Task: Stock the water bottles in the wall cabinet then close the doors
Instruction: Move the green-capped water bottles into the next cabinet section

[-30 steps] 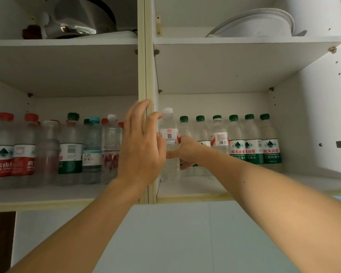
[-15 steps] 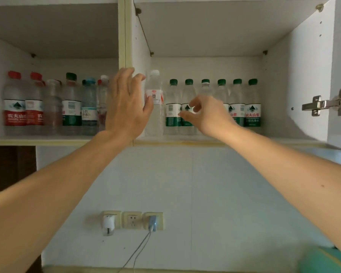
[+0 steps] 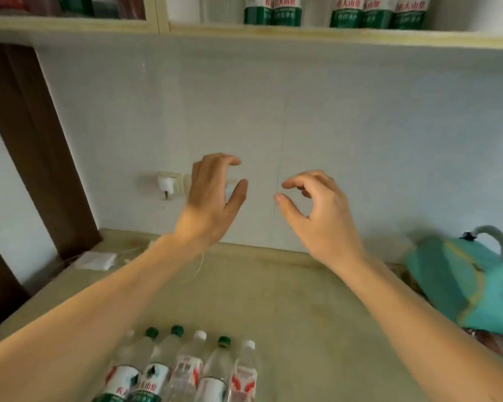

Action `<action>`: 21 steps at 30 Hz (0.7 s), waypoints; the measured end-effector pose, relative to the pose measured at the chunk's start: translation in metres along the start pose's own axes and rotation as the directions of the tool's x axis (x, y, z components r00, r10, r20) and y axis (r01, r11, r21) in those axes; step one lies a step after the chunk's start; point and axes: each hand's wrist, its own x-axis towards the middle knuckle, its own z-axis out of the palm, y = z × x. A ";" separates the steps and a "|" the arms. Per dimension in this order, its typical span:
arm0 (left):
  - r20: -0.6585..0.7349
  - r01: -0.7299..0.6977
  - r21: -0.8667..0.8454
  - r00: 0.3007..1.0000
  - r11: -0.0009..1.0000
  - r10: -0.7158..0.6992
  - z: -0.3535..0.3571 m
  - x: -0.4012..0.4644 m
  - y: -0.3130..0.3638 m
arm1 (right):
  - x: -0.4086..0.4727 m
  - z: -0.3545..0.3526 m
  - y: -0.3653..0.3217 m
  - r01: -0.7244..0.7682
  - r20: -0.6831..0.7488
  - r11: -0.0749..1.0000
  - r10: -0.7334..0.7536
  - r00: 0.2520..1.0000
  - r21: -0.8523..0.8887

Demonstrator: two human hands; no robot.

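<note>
Both our left hand (image 3: 215, 195) and right hand (image 3: 317, 210) hang loosely curled and empty above the counter (image 3: 317, 314), where six water bottles (image 3: 186, 369) stand; likely full, heavy, thin-walled and slick, so we grip mid-body.

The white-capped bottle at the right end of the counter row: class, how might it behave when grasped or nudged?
The white-capped bottle stands tall and narrow, so a high nudge would probably tip it into the green-capped bottle beside it. Its clear thin-looking wall may flex under a squeeze. Smooth plastic could be slippery.
</note>
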 end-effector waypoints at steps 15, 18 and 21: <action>0.808 0.135 0.409 0.407 0.903 -0.427 0.063 -0.248 -0.110 | -0.200 0.133 0.077 -0.562 0.606 0.808 0.540 0.584 -0.179; 0.873 0.018 0.365 0.340 0.931 -0.349 0.065 -0.276 -0.126 | -0.227 0.149 0.080 -0.658 0.625 0.703 0.648 0.436 -0.269; 0.897 -0.004 0.327 0.317 0.945 -0.309 0.070 -0.285 -0.132 | -0.247 0.162 0.078 -0.759 0.612 0.580 0.725 0.316 -0.295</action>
